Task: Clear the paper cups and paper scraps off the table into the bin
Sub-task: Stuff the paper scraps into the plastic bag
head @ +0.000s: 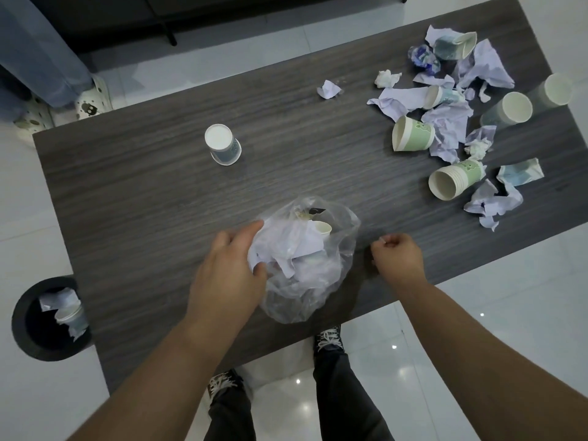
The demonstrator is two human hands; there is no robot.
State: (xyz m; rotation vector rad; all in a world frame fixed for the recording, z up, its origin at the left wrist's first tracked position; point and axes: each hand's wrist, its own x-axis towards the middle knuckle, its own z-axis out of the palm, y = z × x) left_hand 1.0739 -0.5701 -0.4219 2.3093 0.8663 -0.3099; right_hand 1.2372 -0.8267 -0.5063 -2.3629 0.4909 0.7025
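1. A dark wood-grain table (152,198) stands on a pale tiled floor (28,218); at the far left edge there are a second person's legs and white clogs (92,103).
2. On the floor at the left, just beside the table corner, is a round black bin (22,332) with paper and a cup already in it.
3. One paper cup (222,144) stands upside down alone on the table, left of centre.
4. The left hand (229,265) rests on the left side of a clear plastic bag (321,281), with the fingers spread and lightly bent against it; the bag lies near the front edge and holds paper and a small cup.
5. The right hand (397,254) is just right of the bag, fingers curled in; I cannot tell if it pinches the bag.
6. At the far right lies a pile of paper scraps (451,122), with cups among them, some on their side, and a stack of cups (455,181).
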